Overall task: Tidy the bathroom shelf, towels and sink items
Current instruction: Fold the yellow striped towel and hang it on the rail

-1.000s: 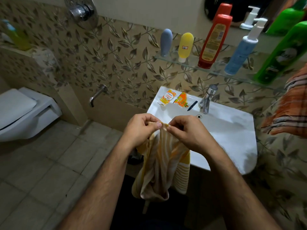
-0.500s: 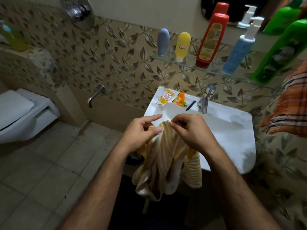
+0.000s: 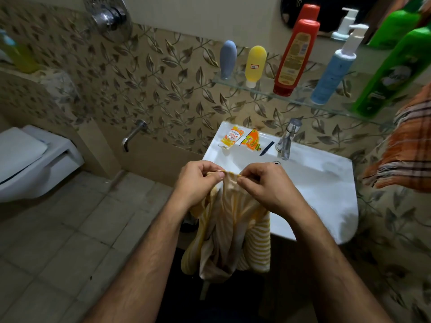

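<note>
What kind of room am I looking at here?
A home bathroom, most likely: a white sink with a tap, a toilet to the left, and a glass shelf of toiletry bottles. Both hands pinch a yellow striped towel.

The top hem of the yellow striped towel point(image 3: 229, 229) is covered where it is pinched by the left hand point(image 3: 198, 183) and right hand point(image 3: 265, 187). The orange checked towel point(image 3: 405, 150) and the green bottle point(image 3: 394, 73) are cut off by the right edge. The toilet point(image 3: 28, 159) is cropped at the left. The sachets point(image 3: 241, 138) (on the sink point(image 3: 326, 183) rim) carry print mostly too small to be read, possibly brand names.
</note>
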Action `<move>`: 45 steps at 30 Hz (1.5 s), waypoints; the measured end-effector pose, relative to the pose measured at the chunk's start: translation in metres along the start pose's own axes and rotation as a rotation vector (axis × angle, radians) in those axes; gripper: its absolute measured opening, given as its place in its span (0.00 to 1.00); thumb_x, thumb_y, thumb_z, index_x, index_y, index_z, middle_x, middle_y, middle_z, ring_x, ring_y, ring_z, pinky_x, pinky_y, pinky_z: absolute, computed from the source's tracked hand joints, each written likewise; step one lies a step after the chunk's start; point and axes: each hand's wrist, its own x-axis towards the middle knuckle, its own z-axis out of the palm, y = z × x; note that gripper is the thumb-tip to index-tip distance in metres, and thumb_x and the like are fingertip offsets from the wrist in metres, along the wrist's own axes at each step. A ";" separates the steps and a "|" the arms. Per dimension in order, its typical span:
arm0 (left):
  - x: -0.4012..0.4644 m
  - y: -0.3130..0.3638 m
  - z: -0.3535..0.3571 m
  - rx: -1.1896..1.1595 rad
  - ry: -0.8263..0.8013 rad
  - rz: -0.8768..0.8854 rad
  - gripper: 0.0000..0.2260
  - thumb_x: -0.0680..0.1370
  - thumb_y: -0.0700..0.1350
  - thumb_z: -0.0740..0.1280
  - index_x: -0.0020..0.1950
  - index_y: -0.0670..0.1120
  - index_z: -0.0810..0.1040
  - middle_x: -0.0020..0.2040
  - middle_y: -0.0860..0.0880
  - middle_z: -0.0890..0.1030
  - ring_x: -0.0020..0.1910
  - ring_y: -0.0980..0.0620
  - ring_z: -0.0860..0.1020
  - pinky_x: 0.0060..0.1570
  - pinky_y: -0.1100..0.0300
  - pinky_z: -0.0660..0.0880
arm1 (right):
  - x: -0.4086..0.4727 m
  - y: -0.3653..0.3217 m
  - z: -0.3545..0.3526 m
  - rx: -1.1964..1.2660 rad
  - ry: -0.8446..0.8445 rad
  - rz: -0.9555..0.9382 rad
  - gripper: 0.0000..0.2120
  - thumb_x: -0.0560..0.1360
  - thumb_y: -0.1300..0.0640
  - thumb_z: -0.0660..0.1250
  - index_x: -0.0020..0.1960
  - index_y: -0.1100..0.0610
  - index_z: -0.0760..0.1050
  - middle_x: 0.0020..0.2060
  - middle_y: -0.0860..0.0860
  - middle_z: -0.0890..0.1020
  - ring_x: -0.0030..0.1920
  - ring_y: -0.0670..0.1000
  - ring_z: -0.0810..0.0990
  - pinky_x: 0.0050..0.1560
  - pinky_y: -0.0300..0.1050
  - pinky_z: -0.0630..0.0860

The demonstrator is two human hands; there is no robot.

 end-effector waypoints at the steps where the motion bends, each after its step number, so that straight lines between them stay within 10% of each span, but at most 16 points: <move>1: 0.003 -0.001 0.000 0.008 0.028 -0.016 0.02 0.73 0.45 0.74 0.43 0.48 0.85 0.37 0.52 0.84 0.36 0.53 0.79 0.39 0.60 0.75 | -0.001 0.001 -0.002 0.002 0.015 0.004 0.05 0.75 0.54 0.70 0.45 0.53 0.84 0.35 0.44 0.81 0.38 0.44 0.79 0.39 0.41 0.73; 8: 0.005 0.003 0.004 0.031 0.155 -0.003 0.03 0.72 0.46 0.74 0.43 0.53 0.84 0.34 0.58 0.81 0.34 0.59 0.77 0.40 0.63 0.72 | -0.005 0.012 -0.012 0.083 0.132 0.022 0.07 0.74 0.58 0.69 0.38 0.50 0.80 0.29 0.43 0.79 0.33 0.41 0.76 0.34 0.34 0.67; 14: -0.009 0.016 0.006 -0.123 -0.214 0.151 0.21 0.74 0.41 0.73 0.64 0.57 0.78 0.34 0.56 0.78 0.36 0.59 0.74 0.46 0.62 0.74 | 0.005 0.007 -0.003 0.156 0.143 -0.038 0.08 0.75 0.56 0.69 0.38 0.49 0.78 0.29 0.46 0.78 0.32 0.45 0.75 0.35 0.43 0.70; 20: -0.009 0.025 0.008 -0.127 -0.109 0.135 0.03 0.74 0.45 0.73 0.44 0.53 0.85 0.42 0.53 0.85 0.44 0.53 0.83 0.49 0.51 0.80 | 0.006 0.006 -0.005 0.169 0.101 -0.066 0.05 0.75 0.54 0.71 0.41 0.53 0.82 0.31 0.46 0.80 0.33 0.44 0.76 0.33 0.38 0.70; 23: -0.009 0.029 0.011 0.029 -0.040 0.166 0.03 0.73 0.48 0.73 0.39 0.54 0.82 0.33 0.57 0.82 0.32 0.62 0.77 0.36 0.62 0.73 | 0.005 0.008 -0.007 0.152 0.128 -0.039 0.03 0.74 0.55 0.71 0.41 0.53 0.82 0.31 0.49 0.81 0.33 0.48 0.77 0.33 0.41 0.72; 37: -0.003 0.045 -0.006 0.073 -0.046 0.208 0.03 0.73 0.49 0.73 0.40 0.51 0.83 0.34 0.50 0.82 0.31 0.57 0.74 0.35 0.60 0.70 | 0.003 0.037 -0.011 0.485 0.241 0.309 0.15 0.72 0.69 0.64 0.38 0.52 0.84 0.32 0.47 0.84 0.33 0.45 0.80 0.36 0.41 0.76; 41: 0.009 0.034 -0.020 0.178 0.097 0.127 0.02 0.73 0.49 0.73 0.42 0.52 0.83 0.33 0.55 0.80 0.31 0.59 0.73 0.33 0.63 0.67 | -0.010 0.029 -0.024 0.718 0.009 0.238 0.08 0.76 0.64 0.68 0.39 0.59 0.82 0.32 0.53 0.81 0.34 0.48 0.77 0.35 0.41 0.72; 45: 0.010 0.024 -0.013 0.210 0.088 0.057 0.03 0.72 0.51 0.74 0.41 0.53 0.84 0.31 0.58 0.78 0.31 0.61 0.72 0.32 0.63 0.66 | -0.007 0.017 -0.028 0.622 0.119 0.088 0.07 0.77 0.62 0.68 0.45 0.62 0.83 0.39 0.56 0.85 0.39 0.51 0.81 0.42 0.46 0.78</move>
